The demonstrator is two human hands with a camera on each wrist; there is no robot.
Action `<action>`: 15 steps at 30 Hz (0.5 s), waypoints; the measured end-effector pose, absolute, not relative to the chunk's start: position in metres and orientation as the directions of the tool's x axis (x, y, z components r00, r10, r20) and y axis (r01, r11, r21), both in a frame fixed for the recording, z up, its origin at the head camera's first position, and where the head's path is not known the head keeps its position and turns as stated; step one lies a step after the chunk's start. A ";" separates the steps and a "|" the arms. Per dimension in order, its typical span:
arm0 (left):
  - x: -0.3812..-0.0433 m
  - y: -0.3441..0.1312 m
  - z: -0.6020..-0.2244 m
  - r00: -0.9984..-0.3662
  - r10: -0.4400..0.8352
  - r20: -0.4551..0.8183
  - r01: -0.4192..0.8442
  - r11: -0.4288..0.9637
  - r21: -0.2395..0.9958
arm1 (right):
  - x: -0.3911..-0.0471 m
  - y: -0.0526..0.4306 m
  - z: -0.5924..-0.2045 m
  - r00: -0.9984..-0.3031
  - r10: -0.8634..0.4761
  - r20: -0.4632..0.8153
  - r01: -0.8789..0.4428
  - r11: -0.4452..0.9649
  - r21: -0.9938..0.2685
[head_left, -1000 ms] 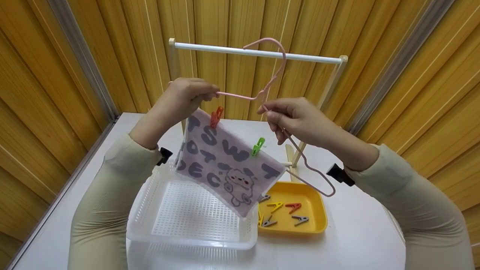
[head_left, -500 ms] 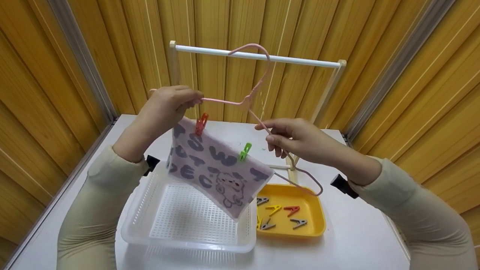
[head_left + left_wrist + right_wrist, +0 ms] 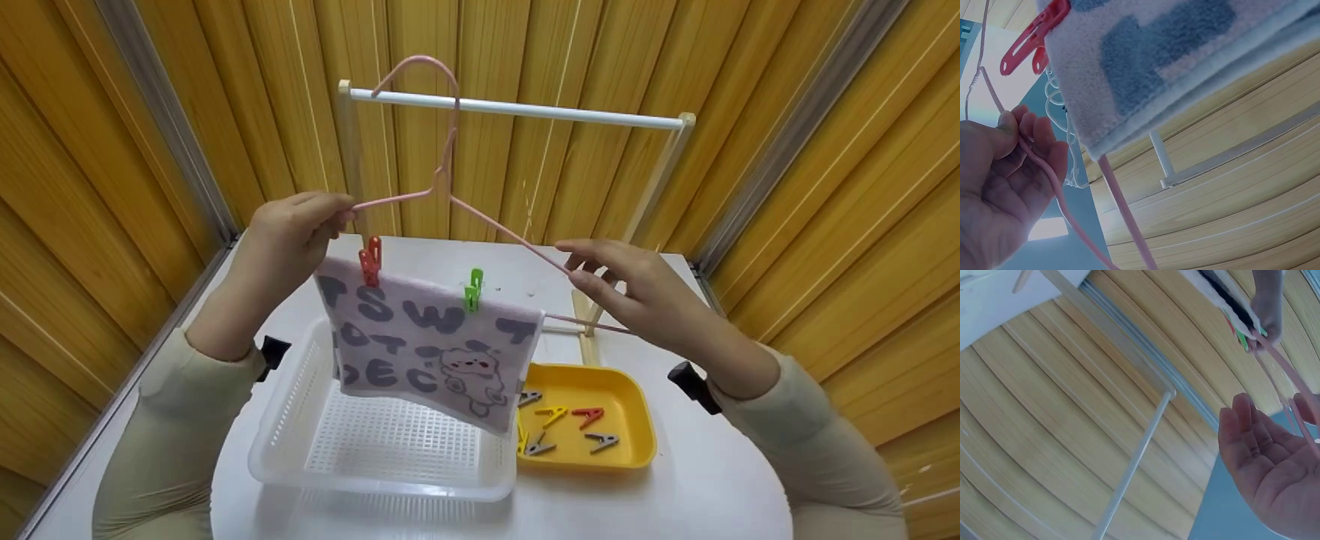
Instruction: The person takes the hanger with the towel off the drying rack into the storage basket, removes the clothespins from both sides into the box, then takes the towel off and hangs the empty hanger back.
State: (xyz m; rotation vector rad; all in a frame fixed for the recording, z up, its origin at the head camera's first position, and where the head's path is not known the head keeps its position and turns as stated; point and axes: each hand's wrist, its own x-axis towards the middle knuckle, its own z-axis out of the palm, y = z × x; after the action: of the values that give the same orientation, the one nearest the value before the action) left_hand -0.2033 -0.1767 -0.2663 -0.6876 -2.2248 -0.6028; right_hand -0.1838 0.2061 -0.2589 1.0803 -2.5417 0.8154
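Note:
My left hand (image 3: 289, 229) pinches the left shoulder of a pink wire clothes hanger (image 3: 510, 232). A pale pink towel (image 3: 397, 337) with grey letters and a cartoon animal hangs folded over its lower bar. A red clothespin (image 3: 370, 261) and a green clothespin (image 3: 473, 289) clip the towel's top edge. The right hand (image 3: 637, 292) is at the hanger's right shoulder, its fingers loosely extended and the wire passing by the thumb; it hides the right corner. In the left wrist view, thumb and fingers close around the wire (image 3: 1044, 163).
Behind the hanger stands a rack with a white rail (image 3: 570, 112); the hook overlaps the rail in the head view. Under the towel sits a white perforated basket (image 3: 382, 487). Beside it, a yellow tray (image 3: 637, 450) holds several clothespins (image 3: 589, 415).
The hanger and towel have shifted left and swung nearly level. My left hand has moved left and down with them. My right hand has slid down the right shoulder, its fingers loosening.

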 end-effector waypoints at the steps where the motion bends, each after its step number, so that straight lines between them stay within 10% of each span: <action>1: -0.202 -0.179 -0.270 -0.588 0.288 0.756 0.628 0.752 0.202 | -0.182 0.210 -0.264 -0.685 -0.564 0.462 -0.728 0.565 -0.389; 15: -0.196 -0.204 -0.321 -0.663 0.227 0.714 0.586 0.751 0.305 | -0.181 0.252 -0.334 -0.707 -0.423 0.567 -0.699 0.542 -0.467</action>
State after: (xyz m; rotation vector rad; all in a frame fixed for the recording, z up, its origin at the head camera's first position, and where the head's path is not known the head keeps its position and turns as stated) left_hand -0.1958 -0.2041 -0.3210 -0.6070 -2.2725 -0.6909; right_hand -0.1809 0.2519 -0.3343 0.9176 -2.3944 0.9758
